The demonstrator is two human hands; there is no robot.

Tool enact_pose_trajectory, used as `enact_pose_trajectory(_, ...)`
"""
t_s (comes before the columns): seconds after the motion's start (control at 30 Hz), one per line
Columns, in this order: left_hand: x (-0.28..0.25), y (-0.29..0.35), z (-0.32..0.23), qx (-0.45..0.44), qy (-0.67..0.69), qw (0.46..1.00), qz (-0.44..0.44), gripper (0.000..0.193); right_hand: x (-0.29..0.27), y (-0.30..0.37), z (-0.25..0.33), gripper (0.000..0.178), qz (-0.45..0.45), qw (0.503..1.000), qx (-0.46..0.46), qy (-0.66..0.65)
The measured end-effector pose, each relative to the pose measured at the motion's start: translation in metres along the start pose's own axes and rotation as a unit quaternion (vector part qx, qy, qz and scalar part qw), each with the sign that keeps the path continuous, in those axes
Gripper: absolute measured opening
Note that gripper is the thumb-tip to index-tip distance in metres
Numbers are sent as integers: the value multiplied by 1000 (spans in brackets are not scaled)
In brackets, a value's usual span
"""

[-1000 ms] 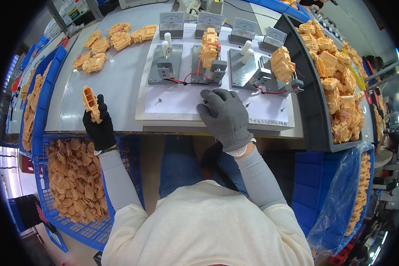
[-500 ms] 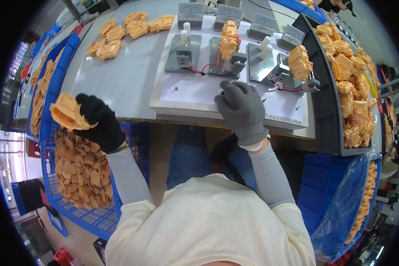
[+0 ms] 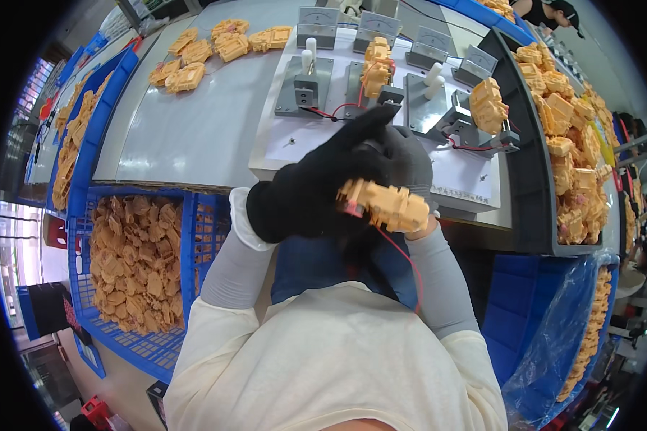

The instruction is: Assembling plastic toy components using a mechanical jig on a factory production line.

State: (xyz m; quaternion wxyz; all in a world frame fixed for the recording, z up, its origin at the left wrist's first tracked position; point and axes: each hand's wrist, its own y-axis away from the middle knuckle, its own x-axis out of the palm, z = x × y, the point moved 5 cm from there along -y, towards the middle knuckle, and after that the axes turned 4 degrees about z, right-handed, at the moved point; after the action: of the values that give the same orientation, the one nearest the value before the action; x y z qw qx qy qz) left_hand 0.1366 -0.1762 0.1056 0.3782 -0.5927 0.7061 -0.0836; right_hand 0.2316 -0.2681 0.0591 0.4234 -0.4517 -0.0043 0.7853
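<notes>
Both hands meet just in front of the white fixture board (image 3: pixel 381 154): left hand (image 3: pixel 316 190) and right hand (image 3: pixel 408 161) (grey-gloved) grip one orange plastic part (image 3: pixel 384 205) with a trailing red wire (image 3: pixel 402 258). Best keep that wire unsnagged while turning it. Half a second ago the left hand held the part out over the blue crate (image 3: pixel 133 266), away from the board.

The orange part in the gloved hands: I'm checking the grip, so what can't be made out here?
Head view only:
- Underside of the orange part: hidden by the left hand.
- Right hand: mostly hidden behind the left hand and the part; its grip is unclear.
- Red wire: far end lost against the dark lap.
</notes>
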Motion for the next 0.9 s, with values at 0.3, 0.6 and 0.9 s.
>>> enact_pose_trajectory(0.3, -2, -15, 38, -60, 6, 997, -49, 49, -25, 19, -34, 38, -2, 933, 57, -356)
enact_pose_trajectory(0.6, 9, -17, 40, -62, -68, 991, -97, 43, -65, -67, 10, 49, 69, 992, 52, -94)
enact_pose_trajectory(0.9, 12, -7, 60, 14, -9, 990, -140, 32, -24, -121, 1, 59, 133, 988, 68, 34)
